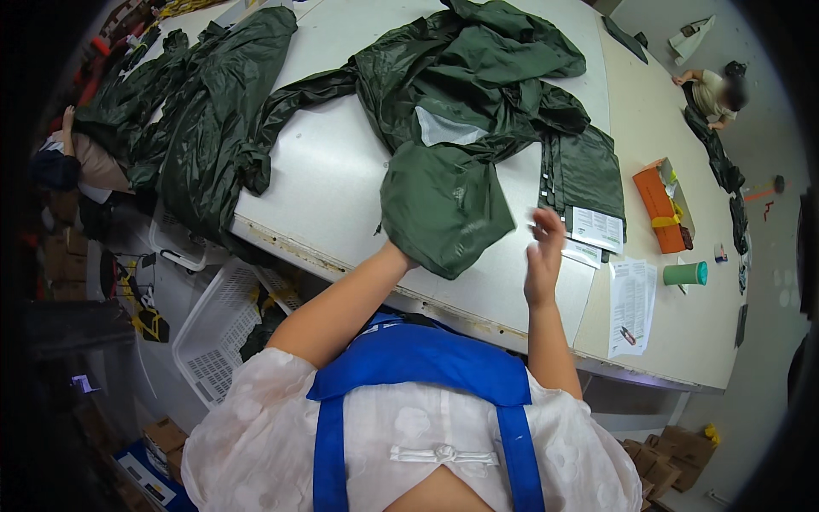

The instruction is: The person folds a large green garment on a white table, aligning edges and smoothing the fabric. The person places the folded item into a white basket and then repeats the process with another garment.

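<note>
My left hand [403,255] reaches under a dark green fabric piece [444,205] shaped like a pouch or hood. The cloth hides its fingers, so I cannot see their grip. My right hand [543,256] is raised just right of the piece, slightly blurred, fingers apart and holding nothing. Beyond the piece lies a crumpled dark green garment [478,77], perhaps a rain jacket, with a pale patch showing. A stack of flat, folded green pouches [589,175] with printed paper slips [595,227] rests beyond my right hand.
An orange box [657,209], a green cup [685,274] and printed sheets [630,299] with small snips [629,335] are on the right. More green garments [226,111] hang over the table's left edge. White crates [213,341] stand below. Two other people are at the sides.
</note>
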Motion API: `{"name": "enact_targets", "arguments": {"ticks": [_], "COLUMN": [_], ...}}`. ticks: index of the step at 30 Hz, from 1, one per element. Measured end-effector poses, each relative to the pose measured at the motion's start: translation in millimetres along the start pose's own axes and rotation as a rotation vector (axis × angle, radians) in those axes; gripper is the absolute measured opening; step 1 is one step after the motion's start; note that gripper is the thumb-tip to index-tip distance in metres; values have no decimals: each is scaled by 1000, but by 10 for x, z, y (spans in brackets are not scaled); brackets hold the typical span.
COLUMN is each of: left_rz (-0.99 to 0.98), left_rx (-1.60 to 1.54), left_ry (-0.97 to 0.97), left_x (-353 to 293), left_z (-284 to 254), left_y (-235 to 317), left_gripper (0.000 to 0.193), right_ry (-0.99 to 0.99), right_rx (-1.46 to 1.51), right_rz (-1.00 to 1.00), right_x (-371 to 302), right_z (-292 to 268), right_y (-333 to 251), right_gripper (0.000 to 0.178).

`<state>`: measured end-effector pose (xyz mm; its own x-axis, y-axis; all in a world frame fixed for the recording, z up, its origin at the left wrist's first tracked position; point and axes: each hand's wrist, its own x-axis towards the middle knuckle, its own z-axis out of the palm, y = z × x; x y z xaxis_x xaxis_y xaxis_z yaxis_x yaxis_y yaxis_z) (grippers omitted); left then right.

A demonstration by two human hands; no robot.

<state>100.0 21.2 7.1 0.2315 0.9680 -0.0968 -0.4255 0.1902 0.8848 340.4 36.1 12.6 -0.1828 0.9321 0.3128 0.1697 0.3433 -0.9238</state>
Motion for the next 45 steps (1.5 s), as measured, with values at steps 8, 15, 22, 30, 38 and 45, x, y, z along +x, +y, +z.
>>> {"name": "enact_targets", "arguments": {"ticks": [8,15,22,30,38,45], "left_rz": [-347,-50,598,0,498,7], "left_rx": [-230,870,1403,1500,1340,870], "left_ry": [219,-13,229,-141,170,187], "left_x": [-366,-1084,-446,-127,-134,-394], "left_z": [356,-482,-859,-825,-894,-729], "left_y": [-45,-812,-619,-59,-326,172], "left_gripper": [45,62,48,25,19,11], "right_ry": [309,337,244,-41,-276,-877], "right_rx": [-477,105,432,-1064,-757,-311], "right_rz": [-214,216,360,230,-61,39], "right_x": [-27,-253,-357,50,-198,-202], "right_z": [498,-424,-467,-1465,-14,-555], "right_y": [592,655,680,1182,331,-216], "right_gripper": [62,22,15,27,52,19]}}
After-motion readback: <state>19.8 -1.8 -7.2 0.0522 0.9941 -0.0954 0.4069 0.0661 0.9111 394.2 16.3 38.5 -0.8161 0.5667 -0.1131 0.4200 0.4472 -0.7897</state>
